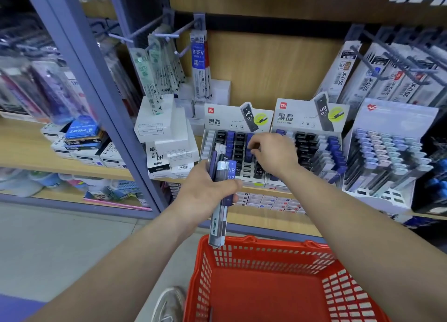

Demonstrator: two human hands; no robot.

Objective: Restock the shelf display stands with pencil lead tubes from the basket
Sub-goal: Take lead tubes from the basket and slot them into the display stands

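Left hand is clamped around a fan-shaped bundle of pencil lead tubes, thumb pressed across the front, tubes sticking out above and below the fist. One reads HB 0.7. Bundle hangs just over the near rim of the red basket.

Right hand is at the left display stand, fingertips curled down into a blue column. It looks like a pinch on a tube being slotted, but the tube itself is hidden, so cannot tell for sure.

Left display stand: most columns look filled, a few front slots look low. Right display stand, just beside it, also looks largely stocked. A third stand of pastel tubes sits further right.

Basket floor showing is bare, so the remaining stock appears to be the handful in the left hand. Judgement: late stage, several tubes left to place.
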